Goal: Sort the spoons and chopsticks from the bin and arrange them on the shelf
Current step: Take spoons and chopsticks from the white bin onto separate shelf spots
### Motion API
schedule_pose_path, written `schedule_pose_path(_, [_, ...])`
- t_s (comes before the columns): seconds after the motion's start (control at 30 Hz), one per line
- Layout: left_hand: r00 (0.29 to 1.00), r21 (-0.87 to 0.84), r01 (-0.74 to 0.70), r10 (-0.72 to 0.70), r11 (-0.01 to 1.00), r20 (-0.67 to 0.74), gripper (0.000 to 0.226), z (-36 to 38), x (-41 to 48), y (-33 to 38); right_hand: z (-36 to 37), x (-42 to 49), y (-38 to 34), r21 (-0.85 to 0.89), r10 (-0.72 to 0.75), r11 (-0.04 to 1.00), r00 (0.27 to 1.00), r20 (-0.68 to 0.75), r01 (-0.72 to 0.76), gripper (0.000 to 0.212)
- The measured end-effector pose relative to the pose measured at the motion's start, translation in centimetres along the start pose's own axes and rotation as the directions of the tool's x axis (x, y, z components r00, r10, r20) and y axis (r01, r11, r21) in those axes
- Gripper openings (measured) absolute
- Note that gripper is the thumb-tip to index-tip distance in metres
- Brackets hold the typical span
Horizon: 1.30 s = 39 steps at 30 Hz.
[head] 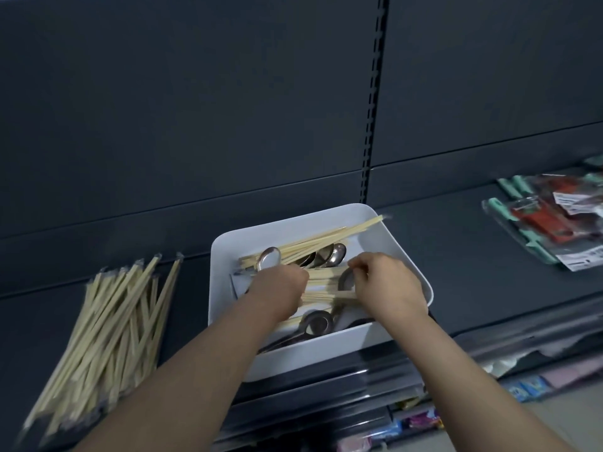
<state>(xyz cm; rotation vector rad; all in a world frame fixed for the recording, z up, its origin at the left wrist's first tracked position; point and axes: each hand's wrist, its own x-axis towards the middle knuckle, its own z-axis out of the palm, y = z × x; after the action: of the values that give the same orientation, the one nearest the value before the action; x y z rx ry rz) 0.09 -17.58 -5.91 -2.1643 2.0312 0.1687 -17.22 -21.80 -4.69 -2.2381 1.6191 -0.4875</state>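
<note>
A single wide-angle camera is looking forward and down from the person's head, facing the dark shelf (456, 272) and the back panel (195, 109) behind it. It is sitting close above the white bin (403, 247), with the left hand (280, 288) and right hand (388, 285) reaching in from the frame's bottom edge.

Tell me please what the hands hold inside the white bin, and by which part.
A bundle of chopsticks in the bin: the left hand grips its left end, the right hand pinches its right end.
</note>
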Motion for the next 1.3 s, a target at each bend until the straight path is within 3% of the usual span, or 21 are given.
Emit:
schedule_pose_path(0.17, [0.979, -0.287, 0.123, -0.163, 0.95, -0.121, 0.007, -0.2, -0.5, -1.5, 0.4, 0.2, 0.4, 0.097, -0.045, 0.994, 0.989, -0.141, 0.059, 0.027])
schedule_pose_path(0.33, [0.949, -0.32, 0.189, -0.257, 0.928, -0.183, 0.024, -0.5, -0.8, -1.9, 0.4, 1.1, -0.5, -0.005, -0.168, 0.985, 0.95, -0.262, 0.173, 0.021])
schedule_pose_path(0.4, [0.933, -0.389, 0.23, -0.316, 0.892, -0.172, 0.027, -0.6, -0.9, -2.1, 0.6, 1.5, -1.3, -0.024, -0.219, 0.974, 0.91, -0.353, 0.225, 0.029])
schedule_pose_path(0.5, [0.894, -0.494, 0.292, -0.417, 0.819, -0.162, 0.005, -1.0, -1.1, -2.6, 0.8, 2.0, -2.4, 0.006, -0.224, 0.967, 0.866, -0.448, 0.254, 0.052])
schedule_pose_path(0.57, [0.87, -0.57, 0.319, -0.472, 0.757, -0.14, 0.006, -1.4, -1.4, -3.0, 0.7, 2.9, -2.8, -0.028, -0.235, 0.971, 0.913, -0.334, 0.239, 0.065])
schedule_pose_path(0.63, [0.847, -0.591, 0.348, -0.514, 0.728, -0.134, 0.008, -1.6, -1.6, -3.5, 0.9, 4.3, -2.7, -0.185, -0.284, 0.945, 0.957, -0.056, 0.269, 0.065])
schedule_pose_path(0.7, [0.836, -0.578, 0.372, -0.533, 0.727, -0.132, 0.01, -1.6, -1.7, -3.8, 1.3, 5.4, -2.6, -0.299, -0.256, 0.904, 0.946, 0.199, 0.307, 0.061])
schedule_pose_path(0.73, [0.834, -0.583, 0.378, -0.538, 0.719, -0.123, 0.011, -1.6, -1.9, -3.9, 1.6, 5.7, -2.6, -0.327, -0.237, 0.89, 0.936, 0.261, 0.317, 0.06])
schedule_pose_path(0.8, [0.83, -0.606, 0.379, -0.547, 0.7, -0.113, 0.011, -1.7, -2.0, -3.9, 2.0, 5.8, -2.8, -0.401, -0.238, 0.848, 0.924, 0.299, 0.348, 0.056])
schedule_pose_path(0.93, [0.822, -0.62, 0.376, -0.557, 0.689, -0.121, 0.011, -1.9, -2.2, -3.7, 1.2, 5.3, -3.6, -0.564, -0.305, 0.728, 0.921, 0.242, 0.389, 0.035])
schedule_pose_path(1.1, [0.815, -0.661, 0.353, -0.565, 0.663, -0.131, 0.01, -2.7, -2.4, -3.1, -0.6, 4.9, -3.7, -0.598, -0.256, 0.748, 0.957, 0.14, 0.288, 0.026])
schedule_pose_path(1.2, [0.818, -0.669, 0.351, -0.563, 0.655, -0.122, 0.011, -2.8, -2.6, -2.6, -0.5, 4.7, -3.3, -0.452, -0.129, 0.867, 0.97, 0.204, 0.21, 0.029])
schedule_pose_path(1.3, [0.822, -0.684, 0.35, -0.56, 0.64, -0.103, 0.013, -2.6, -2.9, -2.2, 1.4, 3.7, -3.2, -0.251, -0.103, 0.938, 0.886, 0.452, 0.238, 0.029])
